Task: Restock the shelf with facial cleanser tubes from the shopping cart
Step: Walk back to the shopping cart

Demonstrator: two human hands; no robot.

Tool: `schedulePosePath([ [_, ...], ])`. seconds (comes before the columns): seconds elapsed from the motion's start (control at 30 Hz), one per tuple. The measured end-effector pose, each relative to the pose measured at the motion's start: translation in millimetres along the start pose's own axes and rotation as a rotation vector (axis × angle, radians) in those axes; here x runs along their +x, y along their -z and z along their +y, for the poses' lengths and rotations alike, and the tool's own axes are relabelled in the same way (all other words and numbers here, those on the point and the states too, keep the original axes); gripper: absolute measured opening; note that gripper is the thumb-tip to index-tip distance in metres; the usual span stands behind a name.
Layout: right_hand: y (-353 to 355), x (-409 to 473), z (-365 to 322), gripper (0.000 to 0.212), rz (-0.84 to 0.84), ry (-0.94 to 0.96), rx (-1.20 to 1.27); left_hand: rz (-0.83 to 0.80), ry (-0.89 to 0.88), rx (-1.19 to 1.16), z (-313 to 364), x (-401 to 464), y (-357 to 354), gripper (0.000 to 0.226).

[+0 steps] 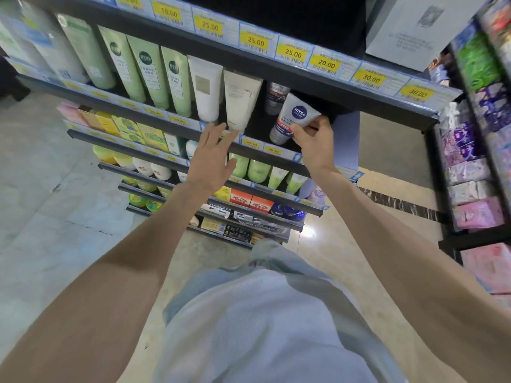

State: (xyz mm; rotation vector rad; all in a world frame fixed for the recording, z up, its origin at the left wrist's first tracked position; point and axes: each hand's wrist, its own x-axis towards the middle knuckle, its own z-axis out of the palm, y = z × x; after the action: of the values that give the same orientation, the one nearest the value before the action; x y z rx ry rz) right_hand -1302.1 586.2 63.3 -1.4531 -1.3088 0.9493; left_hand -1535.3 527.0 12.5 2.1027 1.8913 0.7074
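Observation:
My right hand point(312, 142) grips a white and grey Nivea Men cleanser tube point(290, 117), holding it tilted in the dark gap at the right end of the shelf point(262, 150). Behind it stands another grey tube point(276, 96) of the same kind. My left hand point(211, 158) hovers with fingers spread just below a beige tube point(240, 99) and a white tube point(206, 88), near the shelf's front rail. Green tubes point(149, 70) fill the row further left. The shopping cart is not in view.
Yellow price tags point(293, 52) line the shelf edge above. Lower shelves hold jars, boxes and more green tubes point(257, 170). A second rack point(475, 134) with purple and pink packs stands on the right. A grey box point(414, 26) sits on the top shelf.

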Motion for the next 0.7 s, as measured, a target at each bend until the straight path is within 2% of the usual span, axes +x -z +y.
schedulePosePath([
  [0.2, -13, 10, 5, 0.036, -0.041, 0.054, -0.225, -0.035, 0.002, 0.092, -2, -4, 4, 0.068],
  [0.7, -47, 58, 5, 0.037, 0.025, 0.124, -0.349, -0.025, 0.054, 0.068, 2, -4, -1, 0.068],
])
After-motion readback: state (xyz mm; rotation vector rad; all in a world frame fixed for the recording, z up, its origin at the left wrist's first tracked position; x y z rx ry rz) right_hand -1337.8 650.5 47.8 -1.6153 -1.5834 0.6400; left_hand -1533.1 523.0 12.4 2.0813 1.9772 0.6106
